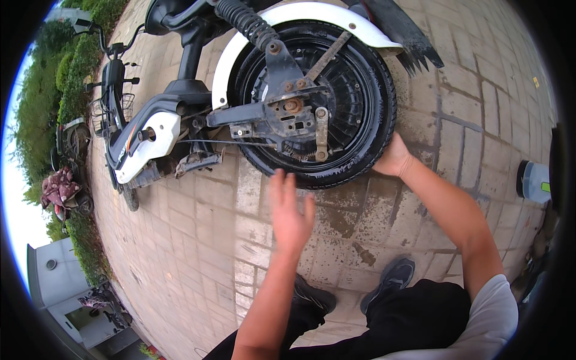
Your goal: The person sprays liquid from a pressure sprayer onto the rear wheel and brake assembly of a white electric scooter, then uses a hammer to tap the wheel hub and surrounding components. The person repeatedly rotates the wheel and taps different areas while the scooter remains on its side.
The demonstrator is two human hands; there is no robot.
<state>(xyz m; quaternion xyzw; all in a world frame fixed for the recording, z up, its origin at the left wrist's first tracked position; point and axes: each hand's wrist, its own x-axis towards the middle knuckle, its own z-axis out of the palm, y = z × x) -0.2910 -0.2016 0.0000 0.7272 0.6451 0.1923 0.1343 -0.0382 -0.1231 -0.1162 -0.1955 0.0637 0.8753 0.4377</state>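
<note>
The rear wheel [353, 99] of a white and black electric scooter [162, 135] stands in front of me, its black tyre [379, 129] wet and shiny. My right hand [393, 157] is at the tyre's lower right edge, its fingers curled behind the rubber and mostly hidden. Just below the tyre's lower left edge, my left hand [291, 213] is raised with its fingers stretched out and slightly blurred. It holds nothing, and I cannot tell whether its fingertips touch the tyre. Above the hub are a rusty-bolted bracket [285, 75] and a coil shock absorber [246, 24].
Wet patches darken the brick paving [336, 219] under the wheel. A clear container with a green label [534, 181] stands at the far right. My shoes [396, 277] are close below the wheel. Other parked bikes [72, 144] and hedges [78, 78] line the left side.
</note>
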